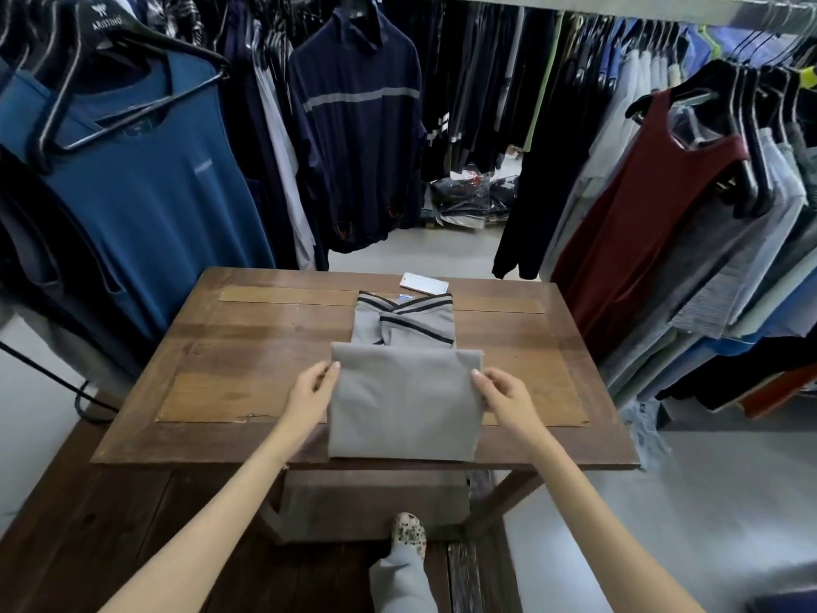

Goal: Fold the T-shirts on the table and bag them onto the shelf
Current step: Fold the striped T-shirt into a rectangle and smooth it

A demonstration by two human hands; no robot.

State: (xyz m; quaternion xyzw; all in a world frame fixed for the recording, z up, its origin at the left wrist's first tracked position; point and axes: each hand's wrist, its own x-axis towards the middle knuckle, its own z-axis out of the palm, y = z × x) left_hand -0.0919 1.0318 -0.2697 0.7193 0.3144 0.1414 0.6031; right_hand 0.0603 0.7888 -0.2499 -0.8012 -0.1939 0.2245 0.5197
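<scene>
We look down at a wooden table w/ clothes racks crowding both sides & the back. A blue tank top hangs at left, a navy striped top hangs behind the table, a dark red tank top hangs at right.

On the table's middle, reaching to its near edge, lies the shirt: plain grey, partly folded. Its lower part is doubled up into a smooth rectangle; beyond that fold the sleeves show, crossed over each other, w/ dark-striped cuffs.

Our left hand pinches the rectangle's left edge, thumb & fingers curled on the cloth. Our right hand pinches the right edge the same way.

A white phone lies just past the shirt, near the table's far edge. Below the table, one patterned shoe shows on the floor.
</scene>
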